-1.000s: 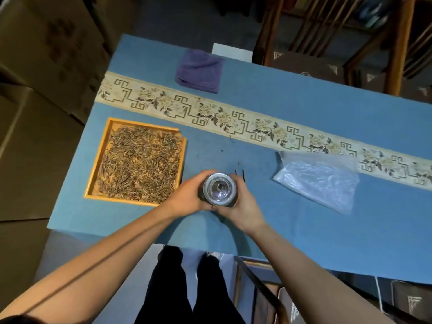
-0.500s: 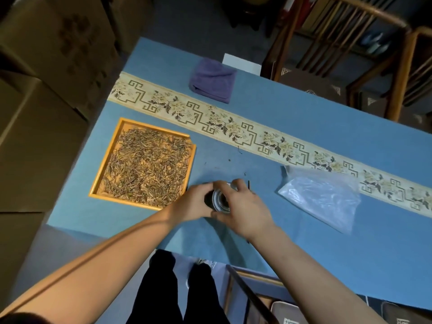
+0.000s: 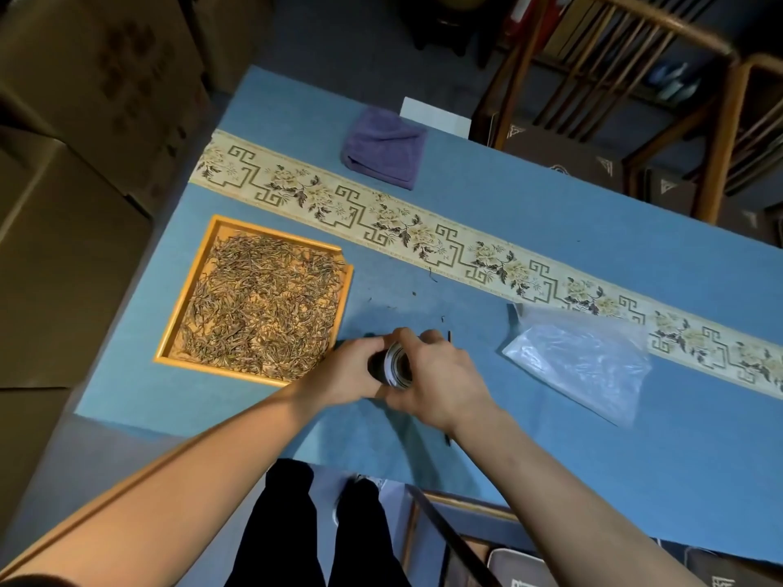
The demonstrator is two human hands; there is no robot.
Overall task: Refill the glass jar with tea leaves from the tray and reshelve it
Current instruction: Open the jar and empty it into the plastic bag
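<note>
The glass jar (image 3: 397,366) with its shiny metal lid stands on the blue table near the front edge, mostly hidden between my hands. My left hand (image 3: 345,370) grips the jar's body from the left. My right hand (image 3: 440,377) curls over the lid from the right, fingers wrapped round its top. A yellow wooden tray (image 3: 169,338) holding a spread of dry tea leaves (image 3: 262,305) lies just left of the jar.
A clear plastic bag (image 3: 580,360) lies to the right of my hands. A folded purple cloth (image 3: 385,148) sits at the far edge. A patterned runner (image 3: 466,252) crosses the table. Wooden chairs (image 3: 614,99) stand behind; cardboard boxes (image 3: 84,120) stand to the left.
My right hand has moved from the jar's side up over the lid, covering most of it. The left hand keeps its grip on the jar. The camera has shifted.
</note>
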